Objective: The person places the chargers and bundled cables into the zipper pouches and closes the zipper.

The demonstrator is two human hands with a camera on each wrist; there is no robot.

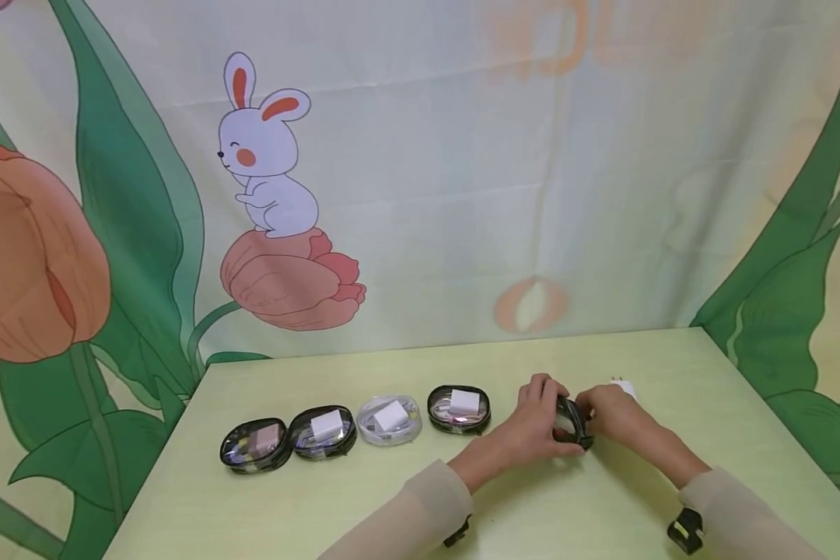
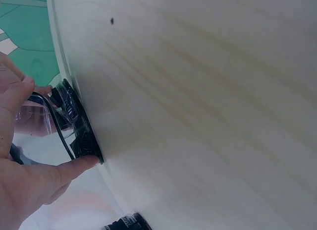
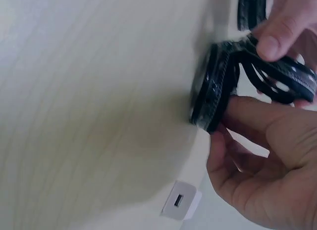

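Note:
A small clear zip pouch with black trim (image 1: 567,424) stands unzipped and spread apart on the right half of the table. My left hand (image 1: 528,420) grips one half of it, thumb low on the rim. On the other side, my right hand (image 1: 617,416) pinches the second half, its fingertips at the zip edge. The right wrist view shows the two halves of the pouch (image 3: 212,88) splayed between the hands; what lies inside is mostly hidden. Just behind my right hand lies a white charger plug (image 1: 624,386), its USB port showing in the right wrist view.
Left of my hands, a row of filled pouches lies on the pale table (image 1: 364,505): two black-trimmed ones (image 1: 255,445) at the left end, a white-trimmed one (image 1: 389,420), then another black-trimmed one (image 1: 460,408). A printed cloth backdrop (image 1: 427,194) hangs behind the table.

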